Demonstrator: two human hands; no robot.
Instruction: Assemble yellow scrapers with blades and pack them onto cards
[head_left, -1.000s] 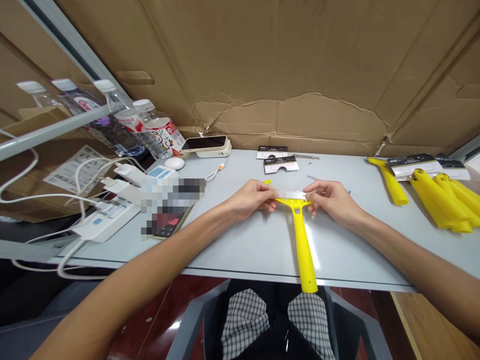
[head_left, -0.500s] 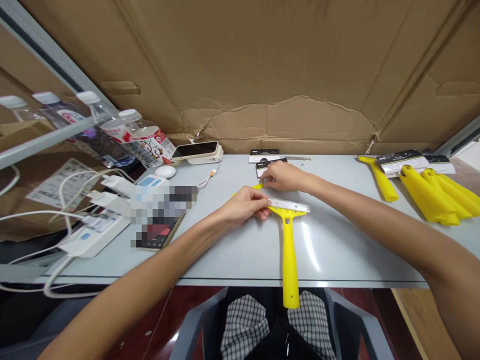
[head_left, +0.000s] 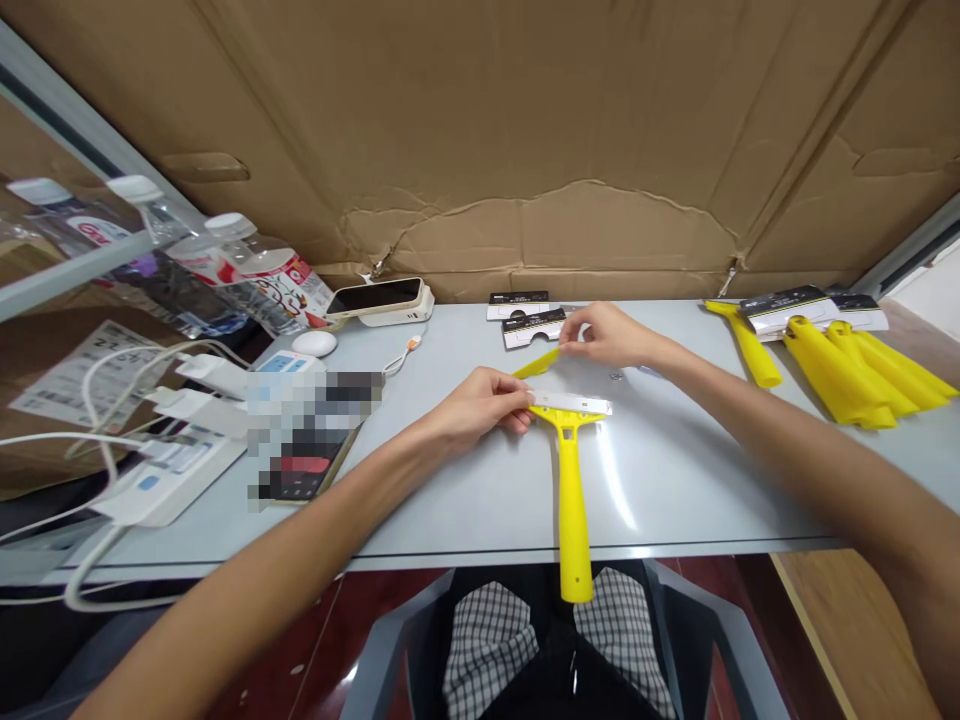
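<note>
In the head view, the left hand (head_left: pixel 480 405) grips the end of the metal blade (head_left: pixel 570 403) of a yellow scraper (head_left: pixel 574 520), which lies on the worktop (head_left: pixel 675 480) with its handle pointing toward the person. The right hand (head_left: pixel 607 335) has come off the blade since a moment ago and now pinches, fingers closed narrowly, the end of a thin yellow strip (head_left: pixel 536 363) just beyond the scraper. Only one hand now stays on the blade. Two printed cards (head_left: pixel 525 325) lie beyond the strip, and a heap of yellow scraper parts (head_left: pixel 840 370) lies well right of the scraper.
</note>
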